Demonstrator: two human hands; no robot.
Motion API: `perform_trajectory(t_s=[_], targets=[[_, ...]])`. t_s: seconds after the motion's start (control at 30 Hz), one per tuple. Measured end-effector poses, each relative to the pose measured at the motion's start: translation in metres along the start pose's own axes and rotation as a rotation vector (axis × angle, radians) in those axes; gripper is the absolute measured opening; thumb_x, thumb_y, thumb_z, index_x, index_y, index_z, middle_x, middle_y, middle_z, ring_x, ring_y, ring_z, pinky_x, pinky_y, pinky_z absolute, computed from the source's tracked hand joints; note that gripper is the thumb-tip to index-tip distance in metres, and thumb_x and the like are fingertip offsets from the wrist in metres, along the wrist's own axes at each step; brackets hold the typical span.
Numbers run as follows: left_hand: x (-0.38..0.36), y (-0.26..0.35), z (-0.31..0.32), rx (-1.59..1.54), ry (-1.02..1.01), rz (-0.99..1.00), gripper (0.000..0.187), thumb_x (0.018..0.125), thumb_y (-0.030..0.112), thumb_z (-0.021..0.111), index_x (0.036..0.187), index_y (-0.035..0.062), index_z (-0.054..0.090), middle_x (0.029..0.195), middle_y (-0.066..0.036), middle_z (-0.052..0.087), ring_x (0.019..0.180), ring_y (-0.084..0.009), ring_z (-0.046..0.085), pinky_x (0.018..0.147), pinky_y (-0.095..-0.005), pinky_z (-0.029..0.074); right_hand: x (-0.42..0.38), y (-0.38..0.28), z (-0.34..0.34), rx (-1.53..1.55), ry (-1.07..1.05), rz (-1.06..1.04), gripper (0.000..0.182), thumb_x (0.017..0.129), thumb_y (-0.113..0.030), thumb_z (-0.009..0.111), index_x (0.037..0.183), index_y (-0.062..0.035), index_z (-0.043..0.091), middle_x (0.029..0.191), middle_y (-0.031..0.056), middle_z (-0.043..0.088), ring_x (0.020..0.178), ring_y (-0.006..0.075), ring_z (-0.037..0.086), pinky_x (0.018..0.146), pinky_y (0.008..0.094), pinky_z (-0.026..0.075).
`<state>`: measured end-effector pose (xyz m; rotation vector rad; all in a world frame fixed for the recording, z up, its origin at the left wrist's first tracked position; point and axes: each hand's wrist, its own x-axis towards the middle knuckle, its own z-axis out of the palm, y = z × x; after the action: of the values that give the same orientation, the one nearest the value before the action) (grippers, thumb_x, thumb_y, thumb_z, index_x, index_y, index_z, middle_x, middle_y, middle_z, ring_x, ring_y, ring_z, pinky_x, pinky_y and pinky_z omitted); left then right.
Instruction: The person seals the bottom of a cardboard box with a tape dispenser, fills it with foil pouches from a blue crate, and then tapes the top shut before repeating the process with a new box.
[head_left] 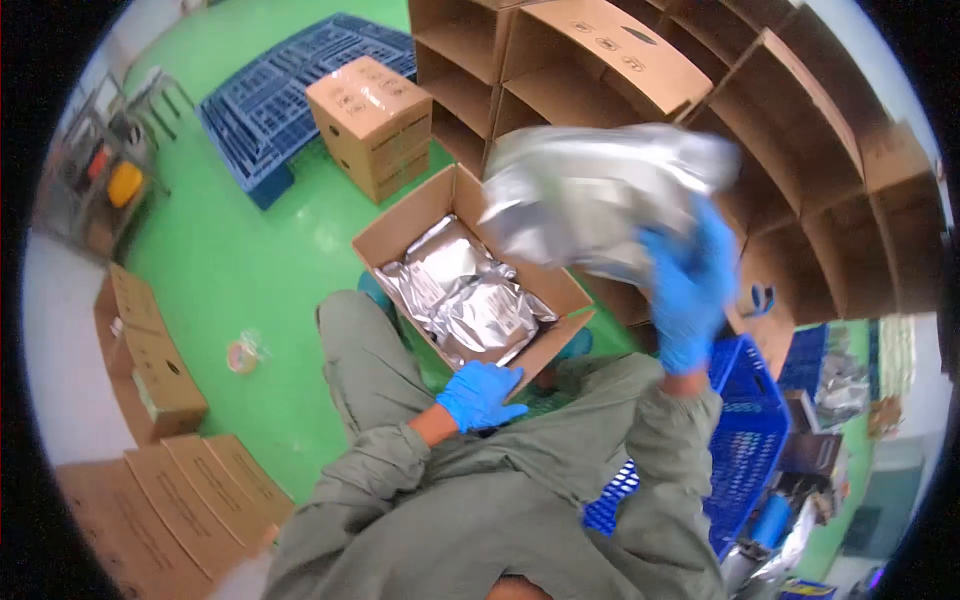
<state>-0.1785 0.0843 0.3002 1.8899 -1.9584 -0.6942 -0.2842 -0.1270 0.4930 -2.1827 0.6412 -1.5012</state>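
Observation:
My right hand, in a blue glove, is raised and closed on a shiny silver foil pouch, blurred by motion. The pouch hangs above the right side of an open cardboard box. Inside that box lie more silver foil pouches, with pale labels showing on them. My left hand, also blue-gloved, grips the near rim of the box, fingers at the edge and thumb toward me. The box stands between my knees.
A tall stack of open cardboard boxes rises at the right. Beside my right arm stands a blue plastic crate. A taped carton sits near blue pallets. A tape roll lies on the green floor; cartons line the left.

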Motion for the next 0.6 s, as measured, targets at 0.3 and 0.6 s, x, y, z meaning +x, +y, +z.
perform_trajectory(t_s=[0.3, 0.6], targets=[[0.036, -0.062, -0.085, 0.053, 0.434, -0.072, 0.041, 0.079, 0.034, 0.078, 0.109, 0.0072, 0.069, 0.106, -0.013, 0.068, 0.097, -0.0324, 0.065, 0.085, -0.0427, 0.052, -0.086, 0.096, 0.053, -0.447, -0.163, 0.162, 0.028, 0.082, -0.003, 0.06, 0.109, -0.0101, 0.066, 0.103, 0.0178, 0.066, 0.091, 0.0353, 0.066, 0.081, 0.0418, 0.054], [0.159, -0.224, -0.073, 0.254, -0.082, 0.018, 0.095, 0.053, 0.055, 0.088, 0.133, 0.0121, 0.058, 0.134, -0.017, 0.058, 0.126, -0.0359, 0.053, 0.11, -0.0458, 0.039, -0.228, 0.117, -0.274, -1.001, 0.117, 0.969, 0.031, 0.085, -0.027, 0.067, 0.103, -0.0017, 0.068, 0.096, 0.0187, 0.071, 0.088, 0.0312, 0.07, 0.08, 0.0409, 0.053]])
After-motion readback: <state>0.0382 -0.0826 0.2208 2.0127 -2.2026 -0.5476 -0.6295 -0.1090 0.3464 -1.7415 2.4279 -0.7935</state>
